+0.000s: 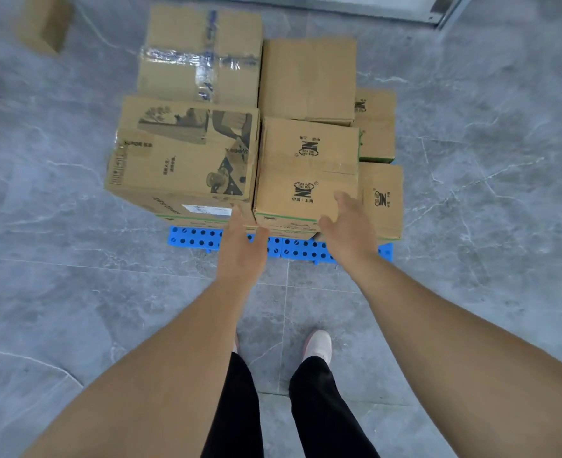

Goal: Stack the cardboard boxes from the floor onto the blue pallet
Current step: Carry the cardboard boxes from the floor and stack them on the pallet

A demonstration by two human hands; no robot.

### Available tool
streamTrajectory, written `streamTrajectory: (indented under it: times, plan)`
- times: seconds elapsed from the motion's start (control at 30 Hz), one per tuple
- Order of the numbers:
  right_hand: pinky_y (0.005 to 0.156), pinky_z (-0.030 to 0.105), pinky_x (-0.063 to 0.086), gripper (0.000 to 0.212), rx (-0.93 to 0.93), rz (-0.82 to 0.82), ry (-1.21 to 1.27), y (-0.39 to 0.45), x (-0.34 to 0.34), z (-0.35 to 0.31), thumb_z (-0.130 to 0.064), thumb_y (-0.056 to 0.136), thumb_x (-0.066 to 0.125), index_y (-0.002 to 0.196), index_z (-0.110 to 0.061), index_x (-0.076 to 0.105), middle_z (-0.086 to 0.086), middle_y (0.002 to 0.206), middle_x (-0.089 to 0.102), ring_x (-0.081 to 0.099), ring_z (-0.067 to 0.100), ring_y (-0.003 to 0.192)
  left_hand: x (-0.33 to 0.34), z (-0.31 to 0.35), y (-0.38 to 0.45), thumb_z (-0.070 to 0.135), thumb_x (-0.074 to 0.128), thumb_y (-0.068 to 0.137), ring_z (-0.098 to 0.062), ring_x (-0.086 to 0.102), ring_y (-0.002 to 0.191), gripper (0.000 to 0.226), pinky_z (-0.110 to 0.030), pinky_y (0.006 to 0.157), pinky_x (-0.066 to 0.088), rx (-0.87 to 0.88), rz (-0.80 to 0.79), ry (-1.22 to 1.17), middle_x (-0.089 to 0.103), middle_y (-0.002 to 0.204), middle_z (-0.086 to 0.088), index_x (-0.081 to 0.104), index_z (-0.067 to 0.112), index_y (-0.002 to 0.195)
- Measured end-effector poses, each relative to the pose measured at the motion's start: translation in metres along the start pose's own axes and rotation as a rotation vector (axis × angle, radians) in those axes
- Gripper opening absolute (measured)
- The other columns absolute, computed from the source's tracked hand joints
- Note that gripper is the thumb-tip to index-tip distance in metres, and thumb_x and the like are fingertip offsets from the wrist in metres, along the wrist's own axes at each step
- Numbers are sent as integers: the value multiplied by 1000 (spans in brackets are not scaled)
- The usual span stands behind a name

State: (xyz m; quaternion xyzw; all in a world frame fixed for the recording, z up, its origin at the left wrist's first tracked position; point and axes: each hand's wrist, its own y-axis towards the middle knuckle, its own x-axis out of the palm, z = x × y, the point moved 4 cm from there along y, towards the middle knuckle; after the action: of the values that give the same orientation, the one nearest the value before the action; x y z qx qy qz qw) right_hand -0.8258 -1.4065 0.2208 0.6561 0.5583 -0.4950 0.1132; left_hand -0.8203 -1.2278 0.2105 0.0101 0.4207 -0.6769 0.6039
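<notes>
- Seen from above, a blue pallet (192, 238) lies on grey tile floor (471, 292), with cardboard boxes (187, 153) stacked on it toward 12 o'clock.
- The left hand (240, 249) reaches forward, fingers straight, beside the near corner of the logo box (306, 170).
- The right hand (349, 223) is spread loosely over that box's 5 o'clock corner; contact cannot be told.
- Two loose boxes (45, 24) lie at 10 o'clock.

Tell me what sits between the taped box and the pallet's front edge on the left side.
In the head view, the printed box sits between the taped box and the blue pallet front edge.
</notes>
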Motion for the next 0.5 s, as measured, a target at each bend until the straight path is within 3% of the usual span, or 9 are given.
streamTrajectory:
  times: [0.17, 0.4, 0.5]
  plan:
    - [96, 39, 42, 51, -143, -16, -109, -54, -26, -62, -30, 94, 44, 142, -15, 31, 6, 138, 41, 44, 23, 122, -73, 1, -53, 50, 37, 93, -21, 17, 142, 67, -44, 112, 22, -37, 149, 50, 17, 156, -2, 13, 20, 149]
    - [85, 33, 41, 42, -301, -15, -210, -129, -21, -160, -28, 94, 43, 133, -14, 40, 5, 130, 47, 47, 20, 114, -156, -13, -109, 48, 38, 94, -25, 17, 142, 69, -41, 114, 18, -68, 276, 55, 14, 156, -6, 12, 16, 149]
    - [91, 35, 42, 43, -352, 16, -195, -151, -16, -208, -31, 93, 45, 133, -14, 41, 4, 129, 48, 48, 20, 114, -201, -23, -121, 50, 39, 93, -25, 16, 143, 72, -40, 114, 16, -61, 349, 23, 12, 157, -8, 10, 16, 149]
